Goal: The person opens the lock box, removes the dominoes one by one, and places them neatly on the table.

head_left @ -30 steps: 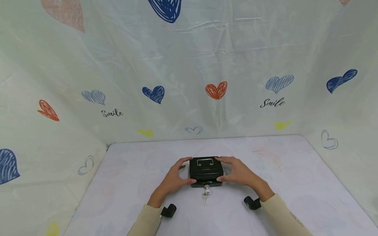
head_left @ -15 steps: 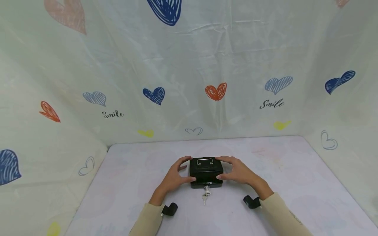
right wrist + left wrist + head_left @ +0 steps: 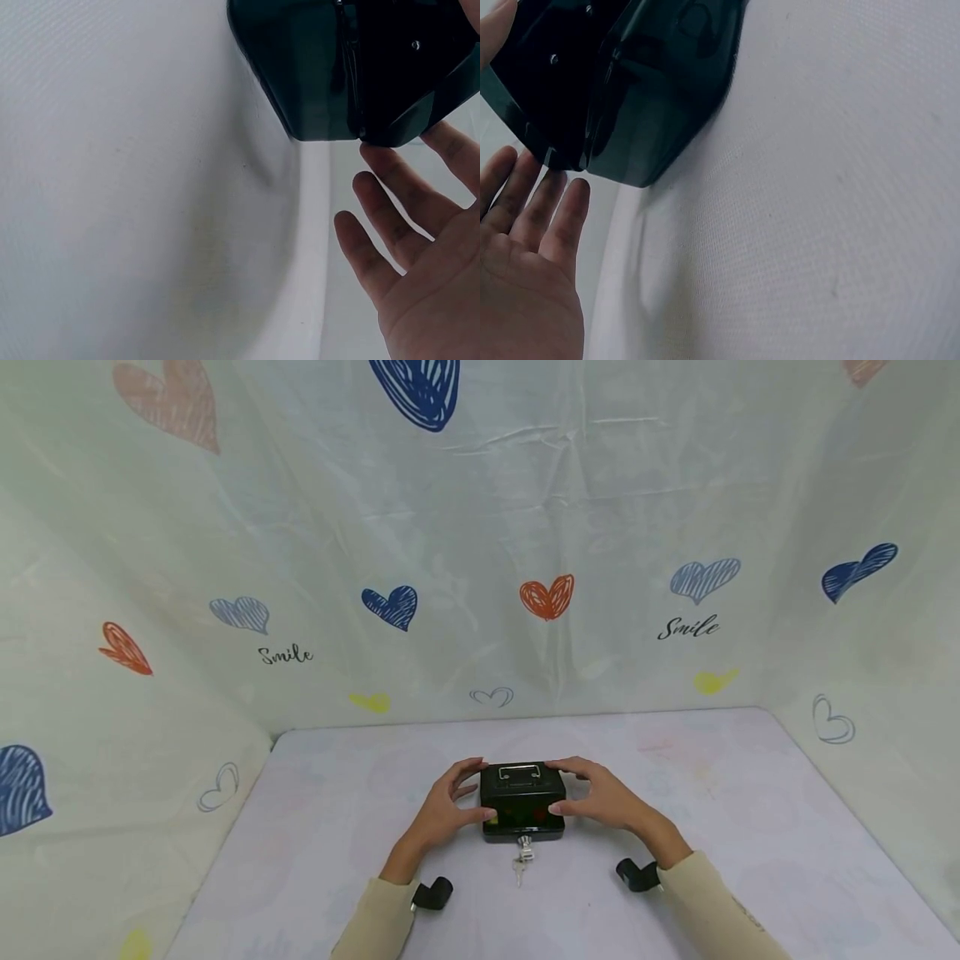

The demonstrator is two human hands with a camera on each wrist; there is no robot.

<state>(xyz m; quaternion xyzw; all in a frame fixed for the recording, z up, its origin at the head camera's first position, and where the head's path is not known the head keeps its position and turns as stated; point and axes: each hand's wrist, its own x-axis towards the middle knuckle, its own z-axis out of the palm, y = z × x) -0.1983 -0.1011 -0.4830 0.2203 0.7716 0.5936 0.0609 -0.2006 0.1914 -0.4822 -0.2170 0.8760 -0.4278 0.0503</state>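
Observation:
A small black cash box [image 3: 522, 802] with a wire handle on its lid stands mid-table. A key ring [image 3: 519, 867] hangs from the lock at its front. At its left corners my left hand [image 3: 442, 802] grips the box, thumb in front and index finger at the back. The right hand [image 3: 600, 793] holds the right corners the same way. Both wrist views show the cash box [image 3: 660, 97] from low down, its glossy side split by a seam. The other fingers [image 3: 367, 259] of the right hand are spread and apart from the box. How far the lid is raised, I cannot tell.
A white table [image 3: 360, 768] with rounded far corners lies under the box. Behind it hangs a pale curtain [image 3: 465, 527] printed with hearts and "Smile". Black wrist cameras [image 3: 433, 893] sit at both wrists, beside beige sleeves [image 3: 382, 914].
Both thumbs have risen slightly relative to the box's base, and more of its dark front shows; the lid's front edge appears lifted a little. The head view has shifted slightly.

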